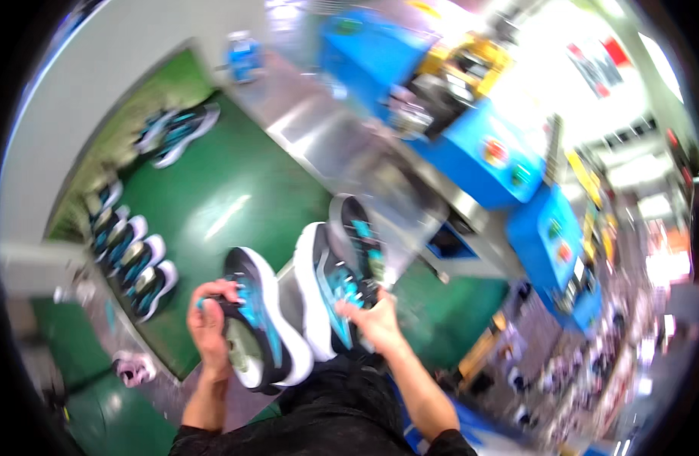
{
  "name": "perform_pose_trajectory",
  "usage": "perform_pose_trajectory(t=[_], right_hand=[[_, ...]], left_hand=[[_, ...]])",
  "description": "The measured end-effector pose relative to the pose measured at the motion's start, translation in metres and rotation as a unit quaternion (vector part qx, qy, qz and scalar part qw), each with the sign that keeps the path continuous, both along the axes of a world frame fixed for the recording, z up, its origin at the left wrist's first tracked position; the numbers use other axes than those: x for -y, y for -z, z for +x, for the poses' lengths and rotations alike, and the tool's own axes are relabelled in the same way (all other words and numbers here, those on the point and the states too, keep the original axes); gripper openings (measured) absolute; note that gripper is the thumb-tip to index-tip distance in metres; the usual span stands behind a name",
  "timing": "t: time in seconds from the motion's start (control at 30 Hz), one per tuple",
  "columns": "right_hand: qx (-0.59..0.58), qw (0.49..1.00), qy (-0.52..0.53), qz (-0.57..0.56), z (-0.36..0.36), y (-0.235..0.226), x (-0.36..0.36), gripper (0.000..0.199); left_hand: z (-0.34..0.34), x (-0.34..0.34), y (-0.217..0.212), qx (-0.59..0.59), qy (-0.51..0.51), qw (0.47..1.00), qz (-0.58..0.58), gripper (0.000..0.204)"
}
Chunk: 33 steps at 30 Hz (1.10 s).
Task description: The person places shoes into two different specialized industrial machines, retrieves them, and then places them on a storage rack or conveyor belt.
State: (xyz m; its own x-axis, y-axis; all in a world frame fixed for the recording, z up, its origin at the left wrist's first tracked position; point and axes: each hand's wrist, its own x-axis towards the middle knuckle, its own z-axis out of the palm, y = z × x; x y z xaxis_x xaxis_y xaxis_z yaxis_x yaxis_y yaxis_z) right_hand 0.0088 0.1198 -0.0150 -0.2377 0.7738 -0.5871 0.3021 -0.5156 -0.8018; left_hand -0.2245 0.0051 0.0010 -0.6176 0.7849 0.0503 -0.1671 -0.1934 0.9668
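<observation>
In front of my body, my left hand (211,318) grips a sneaker (272,334) by its opening. That shoe is black and turquoise with a thick white sole, and its greenish lining shows. My right hand (374,318) is closed on a matching sneaker (327,292), which stands toe-up beside the first, thumb on its turquoise upper. Right behind it is another dark sneaker (353,232) with turquoise patches, close to the metal bench edge. Whether my right fingers also touch that one is hidden. The picture is smeared by motion.
Several like sneakers (131,258) line the left of a green surface (213,190), with more (178,131) farther back. A metal bench (327,144) runs diagonally ahead, with blue machines (479,148) beyond. A blue-labelled bottle (244,57) stands far left; a pink shoe (134,368) lies lower left.
</observation>
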Motion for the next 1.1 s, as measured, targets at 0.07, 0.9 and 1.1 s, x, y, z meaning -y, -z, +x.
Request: perform_pose_trajectory(t=[0.07,0.9,1.1], right_hand=[[0.004,0.995,0.056,0.079,0.054,-0.024,0.043,0.076],[0.421,0.386,0.821,-0.017,0.263,-0.058,0.631,0.068],[0.489,0.236,0.732,0.412,0.263,-0.047,0.501,0.021]], left_hand=[[0.023,-0.021,-0.013,-0.071,0.056,0.995,-0.044,0.033],[0.594,0.28,-0.039,-0.206,0.923,0.183,0.267,0.025],[0.518,0.253,-0.051,-0.052,0.869,0.37,0.324,0.038]])
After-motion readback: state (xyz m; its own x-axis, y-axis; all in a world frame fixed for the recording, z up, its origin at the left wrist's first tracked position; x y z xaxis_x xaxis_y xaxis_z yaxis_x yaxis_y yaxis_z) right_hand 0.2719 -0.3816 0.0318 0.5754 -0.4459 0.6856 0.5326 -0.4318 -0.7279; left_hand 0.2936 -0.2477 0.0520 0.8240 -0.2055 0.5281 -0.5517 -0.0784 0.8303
